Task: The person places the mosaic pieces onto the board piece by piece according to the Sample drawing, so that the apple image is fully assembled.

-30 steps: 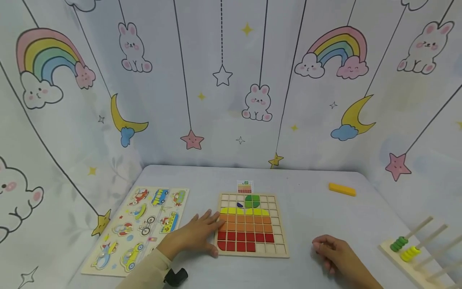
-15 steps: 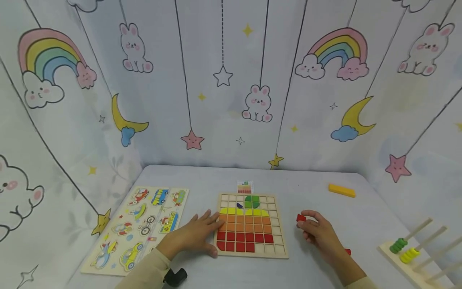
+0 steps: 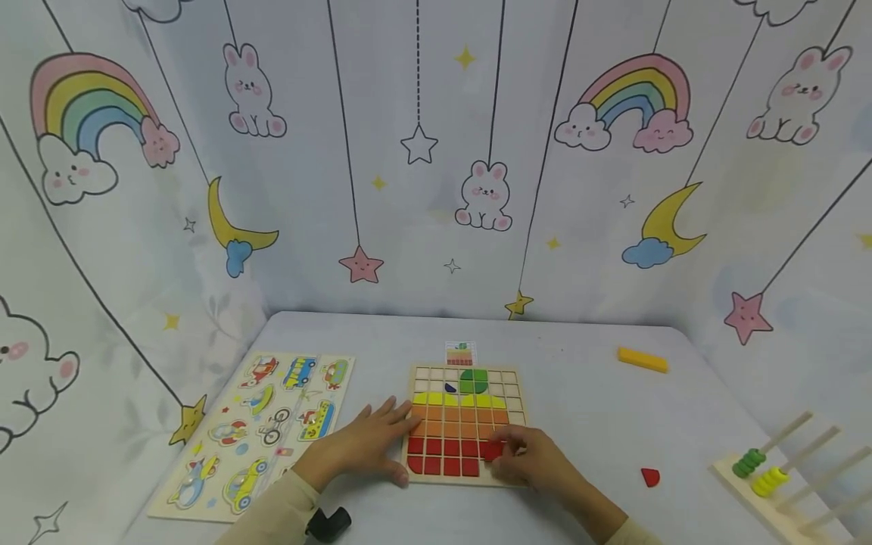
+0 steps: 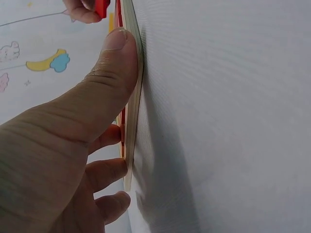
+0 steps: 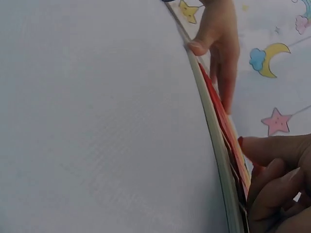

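Observation:
A wooden grid board (image 3: 511,386) lies mid-table, its cells partly filled with green, blue, yellow, orange and red tiles. My left hand (image 3: 364,443) rests along its left edge, fingers spread, with the thumb (image 4: 119,63) against the near side in the left wrist view. Over the lower right cells, my right hand (image 3: 534,462) pinches a small red tile (image 4: 101,7) between thumb and forefinger. That hand covers the board's lower right corner. Behind the board is a small picture card (image 3: 461,353) showing a similar coloured pattern.
A red piece with one curved side (image 3: 650,477) lies to the right. Farther back is a yellow bar (image 3: 643,359). A wooden peg stand (image 3: 756,492) with green and yellow beads occupies the right edge. On the left lie a vehicle puzzle board (image 3: 279,409) and a black object (image 3: 329,524).
My right hand has come from the right side of the table, picked up a red tile and carried it left over the board. The curved red piece is now uncovered. My left hand stays put.

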Demonstrator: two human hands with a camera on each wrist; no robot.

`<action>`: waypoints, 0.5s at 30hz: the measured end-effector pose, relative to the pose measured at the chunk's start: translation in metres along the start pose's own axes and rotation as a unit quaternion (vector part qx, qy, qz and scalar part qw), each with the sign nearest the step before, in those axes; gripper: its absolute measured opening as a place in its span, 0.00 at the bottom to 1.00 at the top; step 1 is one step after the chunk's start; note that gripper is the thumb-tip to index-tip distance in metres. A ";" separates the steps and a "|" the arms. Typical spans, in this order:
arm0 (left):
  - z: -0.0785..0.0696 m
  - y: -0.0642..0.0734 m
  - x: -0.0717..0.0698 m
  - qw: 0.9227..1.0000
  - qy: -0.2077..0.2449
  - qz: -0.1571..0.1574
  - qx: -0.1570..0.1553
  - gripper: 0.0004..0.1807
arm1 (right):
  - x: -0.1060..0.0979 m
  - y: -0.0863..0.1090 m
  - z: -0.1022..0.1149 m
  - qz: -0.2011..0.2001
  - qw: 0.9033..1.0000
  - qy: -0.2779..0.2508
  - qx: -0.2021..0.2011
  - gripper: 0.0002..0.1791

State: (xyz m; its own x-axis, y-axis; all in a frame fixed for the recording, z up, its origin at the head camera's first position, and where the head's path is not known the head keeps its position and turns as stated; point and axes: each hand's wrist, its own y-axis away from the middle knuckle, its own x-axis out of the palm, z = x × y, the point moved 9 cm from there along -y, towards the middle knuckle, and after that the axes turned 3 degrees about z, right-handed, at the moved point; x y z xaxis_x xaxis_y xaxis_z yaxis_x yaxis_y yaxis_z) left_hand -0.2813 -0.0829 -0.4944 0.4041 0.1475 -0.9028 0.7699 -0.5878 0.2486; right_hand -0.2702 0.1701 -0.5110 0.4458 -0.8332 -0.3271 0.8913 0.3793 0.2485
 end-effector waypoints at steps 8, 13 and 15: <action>0.000 0.000 -0.003 1.000 0.002 0.001 -0.002 0.56 | 0.014 0.005 0.012 -0.008 0.989 0.143 -0.033 0.15; 0.000 -0.001 -0.002 1.000 0.009 0.003 0.000 0.56 | 0.013 0.006 0.011 -0.007 0.990 0.134 -0.034 0.17; -0.001 -0.001 -0.002 1.000 0.011 0.003 0.000 0.56 | 0.012 0.007 0.010 -0.006 0.991 0.130 -0.032 0.18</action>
State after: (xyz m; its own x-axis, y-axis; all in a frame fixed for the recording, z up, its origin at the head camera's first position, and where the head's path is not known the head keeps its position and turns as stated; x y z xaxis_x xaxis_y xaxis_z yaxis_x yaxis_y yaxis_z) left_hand -0.2822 -0.0824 -0.4930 0.4198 0.1604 -0.8933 0.7669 -0.5891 0.2546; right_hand -0.2593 0.1582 -0.5042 0.4348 -0.7091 -0.5550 0.8961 0.4020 0.1883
